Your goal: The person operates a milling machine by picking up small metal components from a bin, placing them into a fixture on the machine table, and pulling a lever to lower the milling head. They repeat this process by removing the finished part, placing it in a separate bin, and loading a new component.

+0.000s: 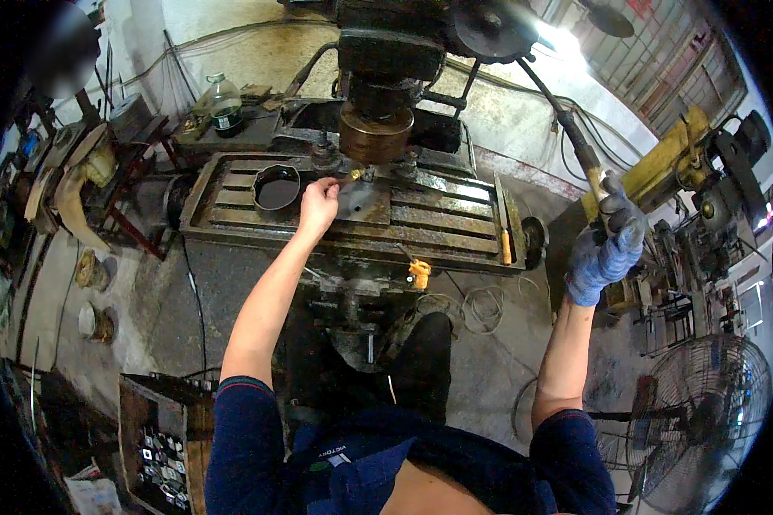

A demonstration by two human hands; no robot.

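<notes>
My left hand [319,206], bare, reaches over the slotted metal machine table [455,225] with thumb and fingers pinched together. What they hold, if anything, is too small to make out. Just beyond the fingertips is a small brass-coloured piece [357,174], below the round machine spindle head [375,133]. A round pot [276,208] of dark liquid stands to the left of this hand. On the right, my right hand [605,245], in a blue-grey glove, is wrapped round the grip of a long machine lever [581,148].
An orange-yellow air blow gun [419,273] hangs at the table's front edge. A yellow-handled tool [506,246] lies at its right end. A large bottle [223,105] stands behind left. A wire-caged fan [704,421] is lower right, a box [129,412] of metal parts lower left.
</notes>
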